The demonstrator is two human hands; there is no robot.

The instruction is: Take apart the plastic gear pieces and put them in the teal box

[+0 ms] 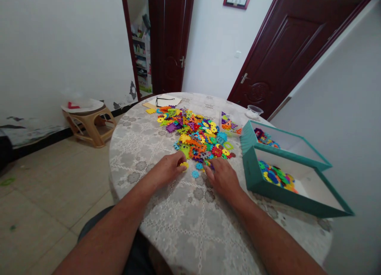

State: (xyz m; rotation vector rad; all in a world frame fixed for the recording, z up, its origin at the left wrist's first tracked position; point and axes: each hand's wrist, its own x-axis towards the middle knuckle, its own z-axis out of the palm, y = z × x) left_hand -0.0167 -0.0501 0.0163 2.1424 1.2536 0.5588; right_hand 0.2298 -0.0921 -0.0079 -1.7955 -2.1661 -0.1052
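Observation:
A yellow gear piece [185,166] is pinched between the thumb and fingers of my left hand [169,170], just in front of the pile. My right hand [222,175] is curled at the pile's near right edge, its fingertips among small pieces; what they grip is partly hidden. Two blue gear pieces lie between my hands, the nearer blue gear piece [195,174] apart from the heap. Beyond both hands spreads a pile of plastic gear and building pieces [196,134] in many colours.
On the right stand two teal boxes, the nearer teal box [285,199] and the farther teal box [297,136], both with pieces inside. A clear bag of pieces [229,123], a plastic cup [255,110] and glasses on paper [165,100] lie farther back. A stool [92,124] stands left.

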